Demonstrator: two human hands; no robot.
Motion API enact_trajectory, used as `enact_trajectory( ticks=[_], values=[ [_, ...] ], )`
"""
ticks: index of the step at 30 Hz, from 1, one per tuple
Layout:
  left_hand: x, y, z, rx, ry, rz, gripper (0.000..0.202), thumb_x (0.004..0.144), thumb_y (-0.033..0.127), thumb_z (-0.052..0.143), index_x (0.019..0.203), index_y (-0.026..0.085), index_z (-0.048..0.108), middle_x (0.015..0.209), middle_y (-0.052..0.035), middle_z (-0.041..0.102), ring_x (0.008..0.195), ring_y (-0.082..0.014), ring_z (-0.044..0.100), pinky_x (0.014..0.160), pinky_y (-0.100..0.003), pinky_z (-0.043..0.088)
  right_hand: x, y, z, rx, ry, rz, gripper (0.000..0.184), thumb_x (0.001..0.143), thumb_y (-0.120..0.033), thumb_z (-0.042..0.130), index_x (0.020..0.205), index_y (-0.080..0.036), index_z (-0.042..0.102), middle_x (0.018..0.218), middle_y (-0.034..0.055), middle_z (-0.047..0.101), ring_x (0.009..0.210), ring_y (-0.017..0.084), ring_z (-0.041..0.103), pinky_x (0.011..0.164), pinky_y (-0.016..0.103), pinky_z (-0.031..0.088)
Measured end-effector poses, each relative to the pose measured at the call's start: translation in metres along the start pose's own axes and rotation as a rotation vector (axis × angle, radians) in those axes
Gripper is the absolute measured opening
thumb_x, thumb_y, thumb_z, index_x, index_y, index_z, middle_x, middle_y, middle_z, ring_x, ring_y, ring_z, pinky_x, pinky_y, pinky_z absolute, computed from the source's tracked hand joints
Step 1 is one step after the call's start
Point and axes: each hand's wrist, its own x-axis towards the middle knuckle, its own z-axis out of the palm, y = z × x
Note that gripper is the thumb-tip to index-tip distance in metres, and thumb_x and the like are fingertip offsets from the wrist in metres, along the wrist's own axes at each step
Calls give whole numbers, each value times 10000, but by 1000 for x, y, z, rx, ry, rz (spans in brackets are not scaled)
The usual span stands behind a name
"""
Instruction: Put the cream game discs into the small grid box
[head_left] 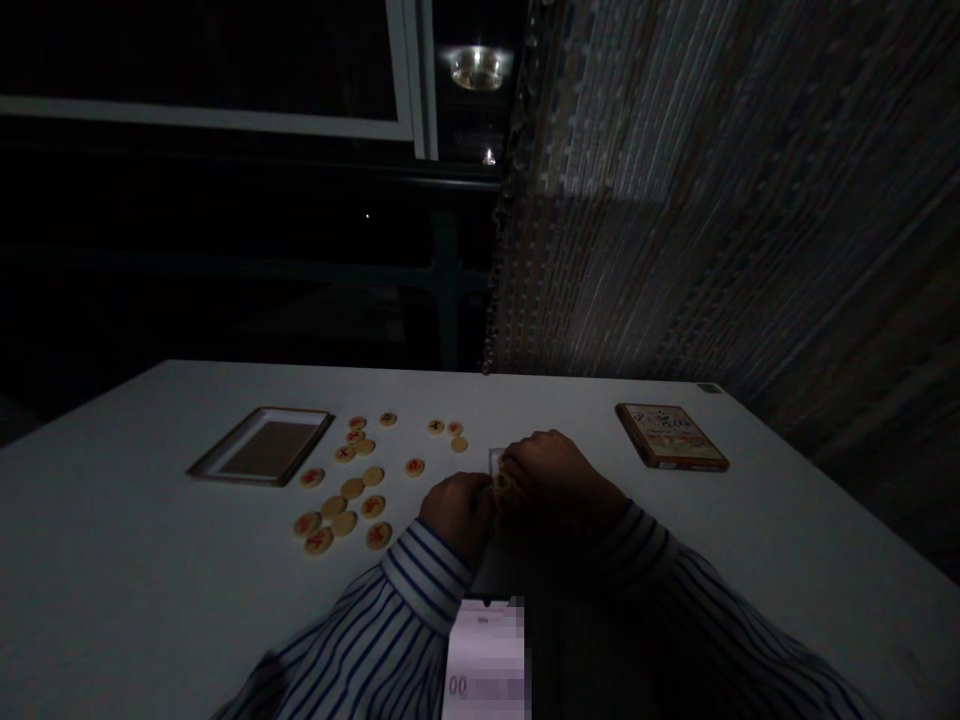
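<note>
In dim light my left hand (459, 510) and my right hand (551, 472) meet over the middle of a white table (150, 580). Both are curled, and between their fingers sits a small pale round piece (502, 483), with a thin clear wrapper edge (495, 460) just above it. Which hand grips which I cannot tell. Several round tan game discs (352, 489) with red marks lie scattered to the left of my hands. Both sleeves are white with blue stripes.
An open shallow box tray (262, 445) lies at the left. A flat printed box lid (671, 435) lies at the right. A woven blind hangs behind the table on the right, a dark window on the left. A tag hangs at my chest.
</note>
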Motion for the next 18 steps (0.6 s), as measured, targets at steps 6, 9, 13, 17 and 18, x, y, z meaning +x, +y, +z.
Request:
enact_trajectory(
  ticks=[6, 9, 13, 17, 18],
  values=[
    [1, -1, 1, -2, -8, 10, 285, 750, 193, 441, 943, 173, 649, 919, -79, 670, 840, -179, 604, 752, -278, 436, -1, -4, -4, -7, -39, 24, 302, 845, -309, 359, 865, -170, 626, 844, 102, 656, 804, 211, 591, 669, 303, 378],
    [0, 0, 1, -5, -14, -2, 283, 749, 198, 444, 942, 179, 651, 924, -78, 670, 853, -177, 603, 761, -273, 434, -1, -5, -3, -7, -29, 28, 298, 846, -310, 365, 859, -168, 627, 833, 105, 657, 795, 203, 591, 667, 295, 374],
    [0, 0, 0, 11, -28, -13, 286, 748, 206, 449, 953, 189, 646, 943, -72, 667, 878, -177, 598, 773, -268, 429, 0, -4, -2, -17, -37, 17, 286, 839, -318, 375, 844, -183, 626, 824, 97, 660, 778, 202, 594, 665, 304, 375],
    [1, -2, 1, 24, -23, 7, 286, 752, 214, 442, 948, 194, 649, 941, -69, 668, 881, -183, 597, 779, -276, 428, 0, -4, -3, -22, -66, 25, 234, 805, -298, 427, 841, -178, 625, 840, 101, 657, 793, 210, 591, 683, 315, 373],
    [1, -2, 1, 24, -26, 4, 284, 751, 212, 441, 942, 195, 651, 940, -67, 669, 881, -183, 598, 777, -273, 428, 1, -4, -3, -20, -64, 25, 228, 800, -295, 433, 842, -177, 624, 843, 102, 656, 799, 212, 589, 687, 317, 372]
  ],
)
